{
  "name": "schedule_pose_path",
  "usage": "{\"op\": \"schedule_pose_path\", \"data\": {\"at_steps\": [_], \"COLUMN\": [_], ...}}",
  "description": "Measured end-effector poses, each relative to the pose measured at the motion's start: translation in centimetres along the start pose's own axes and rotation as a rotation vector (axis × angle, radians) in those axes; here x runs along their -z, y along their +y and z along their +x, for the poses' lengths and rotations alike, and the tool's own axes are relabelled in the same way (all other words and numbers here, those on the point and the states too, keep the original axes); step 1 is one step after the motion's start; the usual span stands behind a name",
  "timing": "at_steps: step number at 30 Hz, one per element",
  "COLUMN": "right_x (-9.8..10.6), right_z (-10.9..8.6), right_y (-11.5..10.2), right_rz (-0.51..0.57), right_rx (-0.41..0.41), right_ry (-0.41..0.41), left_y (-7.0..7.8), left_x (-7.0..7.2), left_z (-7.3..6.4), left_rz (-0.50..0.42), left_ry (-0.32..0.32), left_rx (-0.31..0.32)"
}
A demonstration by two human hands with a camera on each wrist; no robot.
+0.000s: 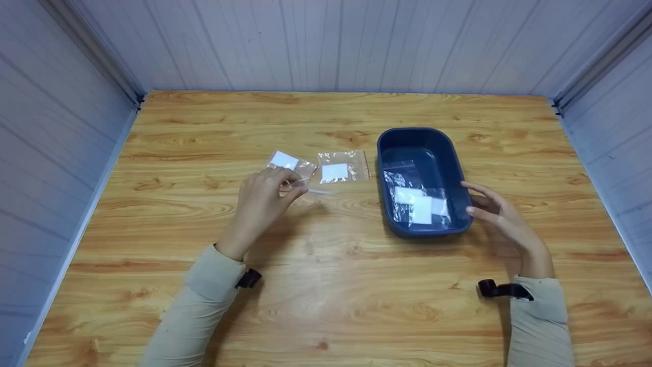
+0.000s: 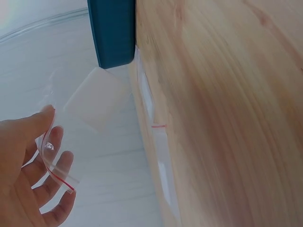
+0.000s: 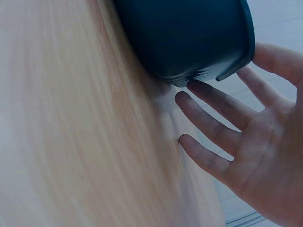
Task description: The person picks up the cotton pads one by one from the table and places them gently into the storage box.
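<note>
My left hand (image 1: pixel 265 193) pinches a clear zip-lock bag (image 1: pixel 319 192) between thumb and fingers, above the table. In the left wrist view, the held zip-lock bag (image 2: pixel 99 101) has a red seal line and a white panel. Two more bags lie close by: one bag (image 1: pixel 284 160) partly behind the left hand, another bag (image 1: pixel 334 171) to its right. My right hand (image 1: pixel 501 211) touches the right side of a dark blue bin (image 1: pixel 461 168) with its fingertips. Its fingers (image 3: pixel 208 125) are spread and fairly straight beside the outer wall.
Several clear bags with white panels (image 1: pixel 422 210) overlap at the near end inside the bin. Wood-grain tabletop (image 1: pixel 326 285) lies under everything. Pale panelled walls (image 1: pixel 305 46) stand at the back and both sides. Each wrist wears a black camera mount (image 1: pixel 248 278).
</note>
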State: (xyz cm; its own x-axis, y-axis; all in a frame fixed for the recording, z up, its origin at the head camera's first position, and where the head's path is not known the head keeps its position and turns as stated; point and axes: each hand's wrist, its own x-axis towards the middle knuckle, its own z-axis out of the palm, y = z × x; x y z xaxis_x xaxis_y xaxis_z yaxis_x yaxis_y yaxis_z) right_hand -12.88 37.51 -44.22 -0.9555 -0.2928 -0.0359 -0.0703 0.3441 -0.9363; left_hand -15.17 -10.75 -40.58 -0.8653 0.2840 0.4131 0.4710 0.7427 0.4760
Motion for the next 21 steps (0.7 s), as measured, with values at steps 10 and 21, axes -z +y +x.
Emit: {"op": "schedule_pose_path", "data": {"at_steps": [10,21], "right_x": [-0.1,0.0], "right_z": [0.0,0.0], "right_y": [0.0,0.0], "right_rz": [-0.001,-0.018], "right_rx": [0.005,-0.008], "right_ry": [-0.005,-0.007], "left_y": [1.6,3.6], "left_x": [-1.2,-2.3], "left_z": [0.7,1.6], "left_rz": [-0.063,-0.097], "left_ry": [0.025,0.049], "left_rx": [-0.02,-0.018]}}
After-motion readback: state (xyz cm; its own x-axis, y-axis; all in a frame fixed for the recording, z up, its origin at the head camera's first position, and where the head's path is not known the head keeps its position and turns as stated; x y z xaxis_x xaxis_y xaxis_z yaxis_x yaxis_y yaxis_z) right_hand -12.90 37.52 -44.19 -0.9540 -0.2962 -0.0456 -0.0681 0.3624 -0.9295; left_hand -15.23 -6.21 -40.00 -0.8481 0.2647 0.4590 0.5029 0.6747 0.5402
